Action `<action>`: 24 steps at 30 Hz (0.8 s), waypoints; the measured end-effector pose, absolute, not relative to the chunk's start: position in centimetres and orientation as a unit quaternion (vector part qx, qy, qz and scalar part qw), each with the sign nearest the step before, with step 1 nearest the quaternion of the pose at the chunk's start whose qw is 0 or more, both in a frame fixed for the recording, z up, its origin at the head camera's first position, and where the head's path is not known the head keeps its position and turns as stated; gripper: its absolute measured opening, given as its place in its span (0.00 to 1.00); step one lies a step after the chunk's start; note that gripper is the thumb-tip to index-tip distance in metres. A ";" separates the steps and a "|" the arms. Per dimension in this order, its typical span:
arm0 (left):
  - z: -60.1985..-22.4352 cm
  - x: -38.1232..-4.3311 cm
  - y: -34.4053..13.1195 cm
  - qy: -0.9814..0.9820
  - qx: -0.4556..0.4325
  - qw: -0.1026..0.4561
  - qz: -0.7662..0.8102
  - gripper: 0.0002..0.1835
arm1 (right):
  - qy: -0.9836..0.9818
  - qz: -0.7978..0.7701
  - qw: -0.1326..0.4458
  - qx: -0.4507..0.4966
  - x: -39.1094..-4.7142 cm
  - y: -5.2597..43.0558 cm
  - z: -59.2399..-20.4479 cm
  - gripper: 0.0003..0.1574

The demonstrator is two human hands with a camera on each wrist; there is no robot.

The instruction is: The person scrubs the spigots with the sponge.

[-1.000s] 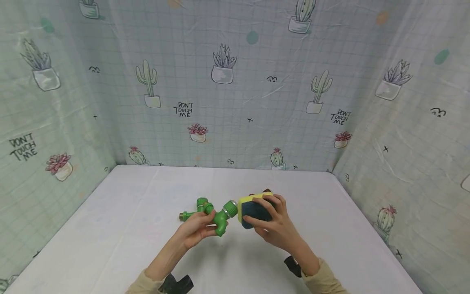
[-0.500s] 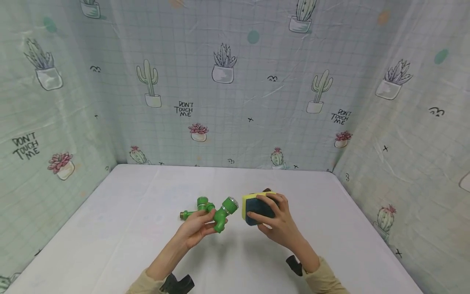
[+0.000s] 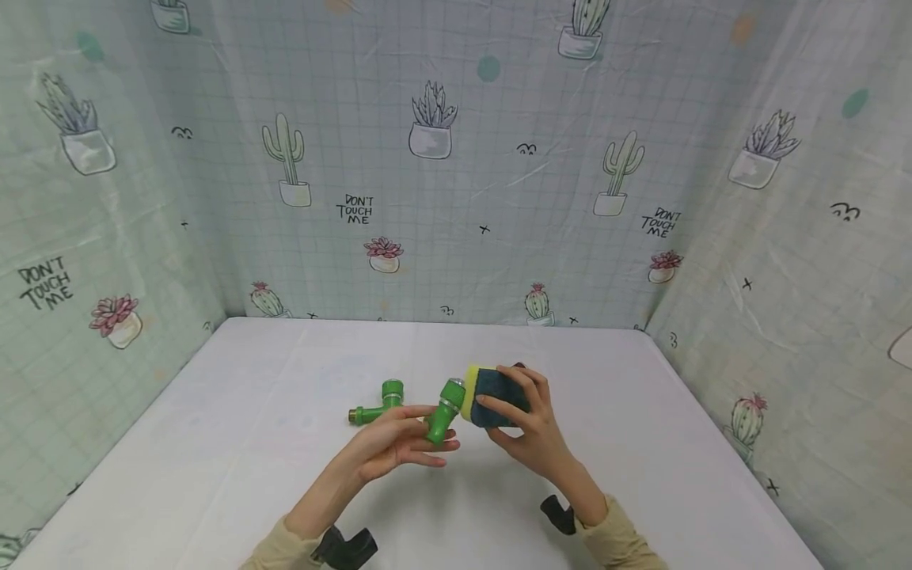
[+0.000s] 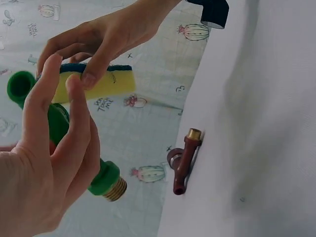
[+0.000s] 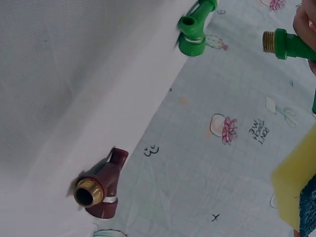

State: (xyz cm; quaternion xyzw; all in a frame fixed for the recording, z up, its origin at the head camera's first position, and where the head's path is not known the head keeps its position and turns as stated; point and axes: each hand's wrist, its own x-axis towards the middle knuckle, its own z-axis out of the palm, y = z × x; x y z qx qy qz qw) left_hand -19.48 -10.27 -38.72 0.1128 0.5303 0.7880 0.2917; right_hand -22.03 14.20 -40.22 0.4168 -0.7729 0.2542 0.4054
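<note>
My left hand [image 3: 399,439] holds a green plastic tap [image 3: 449,408], its round cap end tilted up toward the right. A brass threaded inlet [image 4: 116,189] sticks out past the fingers in the left wrist view. My right hand [image 3: 530,431] grips a yellow sponge [image 4: 118,86] with a dark blue-green scouring side [image 3: 499,400]. The sponge's yellow face is right at the tap's cap end in the head view. Part of the tap is hidden behind the left fingers.
Another green tap [image 3: 392,392] lies on the white table [image 3: 271,380], just beyond the left hand. A dark red-brown tap [image 5: 98,185] with a brass thread lies behind the sponge, mostly hidden in the head view. Cactus-print cloth [image 3: 484,190] encloses the table's back and sides.
The sponge drew back from the tap, then came against its cap end again. The held tap has turned more upright, and the left fingers have shifted and straightened around it.
</note>
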 end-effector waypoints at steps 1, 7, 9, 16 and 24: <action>-38.7 -19.4 -10.3 0.536 0.122 0.301 0.779 0.26 | -0.775 0.255 0.403 0.414 -22.0 14.2 -40.1 0.20; -39.0 -18.9 -10.1 0.671 0.135 0.259 0.681 0.31 | -0.797 0.234 0.373 0.414 -21.4 14.0 -39.2 0.21; -39.1 -18.8 -10.1 0.719 0.132 0.223 0.645 0.31 | -0.805 0.216 0.361 0.417 -21.1 13.9 -39.0 0.22; -39.8 -19.1 -10.4 0.746 0.150 0.153 0.631 0.27 | -0.813 0.187 0.321 0.448 -20.6 13.8 -38.9 0.23; -40.5 -19.8 -11.0 0.633 0.144 0.227 0.727 0.31 | -0.802 0.150 0.339 0.468 -21.0 14.9 -40.4 0.37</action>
